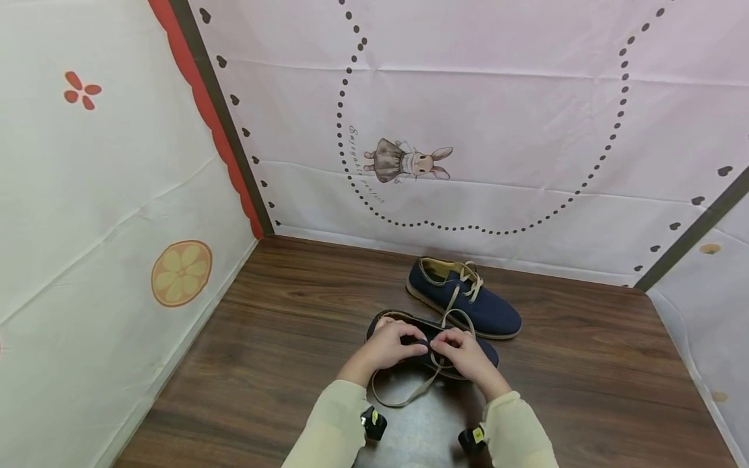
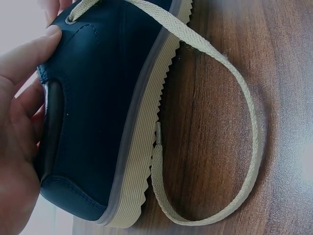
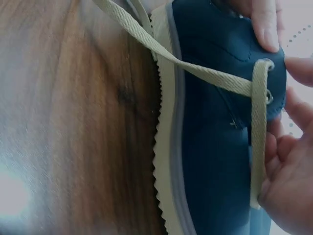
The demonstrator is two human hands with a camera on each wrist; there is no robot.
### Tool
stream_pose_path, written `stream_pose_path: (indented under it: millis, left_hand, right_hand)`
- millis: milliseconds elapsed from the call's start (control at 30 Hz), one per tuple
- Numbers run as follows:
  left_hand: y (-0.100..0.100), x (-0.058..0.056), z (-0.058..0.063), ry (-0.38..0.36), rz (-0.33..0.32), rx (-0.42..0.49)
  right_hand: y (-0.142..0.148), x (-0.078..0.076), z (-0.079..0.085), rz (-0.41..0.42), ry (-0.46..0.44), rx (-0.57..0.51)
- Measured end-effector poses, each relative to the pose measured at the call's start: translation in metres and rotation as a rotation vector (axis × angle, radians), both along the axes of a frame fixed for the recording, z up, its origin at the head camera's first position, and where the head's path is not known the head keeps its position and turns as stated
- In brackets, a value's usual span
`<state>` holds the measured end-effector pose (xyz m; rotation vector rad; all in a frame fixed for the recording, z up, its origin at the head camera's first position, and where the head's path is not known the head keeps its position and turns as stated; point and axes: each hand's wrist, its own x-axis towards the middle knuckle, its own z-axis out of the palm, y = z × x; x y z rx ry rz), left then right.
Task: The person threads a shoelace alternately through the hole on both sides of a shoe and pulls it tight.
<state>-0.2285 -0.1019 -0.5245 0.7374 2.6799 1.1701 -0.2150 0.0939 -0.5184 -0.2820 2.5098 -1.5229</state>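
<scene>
Dark wood-grain surfacing (image 1: 292,325) bears the nearer navy shoe (image 2: 107,107), which we locate beneath both hands. We find the left hand (image 1: 392,342) pinching its flap beside the eyelets; the right hand (image 1: 465,357) meets that flap, though we cannot tell whether it grips anything. We note one beige lace (image 2: 252,137) looped beside the sole, a second navy shoe (image 1: 491,312) behind, and pale printed walls (image 1: 526,130) beyond.
</scene>
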Motion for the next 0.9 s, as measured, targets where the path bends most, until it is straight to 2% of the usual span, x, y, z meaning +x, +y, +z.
stream_pose_path:
  millis: [167, 267, 400, 633, 733, 900]
  left_hand:
    - [0.0, 0.0, 0.001, 0.014, -0.016, 0.018]
    - [0.001, -0.001, 0.001, 0.009, -0.019, 0.022]
    - [0.001, -0.001, 0.001, -0.019, -0.007, 0.025]
    - [0.002, -0.001, 0.0, -0.028, 0.003, 0.021]
    - [0.002, -0.001, 0.0, -0.032, 0.004, 0.021]
    - [0.001, -0.002, 0.0, -0.027, -0.005, 0.022]
  right_hand:
    - [-0.006, -0.001, 0.0, -0.136, 0.1, -0.017]
    - [-0.007, -0.003, 0.006, -0.172, 0.126, -0.039]
    - [-0.007, -0.007, 0.02, -0.138, 0.067, -0.109]
    - [-0.004, -0.018, 0.052, -0.063, -0.037, -0.313]
    - [-0.003, -0.021, 0.067, -0.037, -0.022, -0.311]
    - [-0.006, -0.025, 0.088, -0.022, 0.069, -0.283]
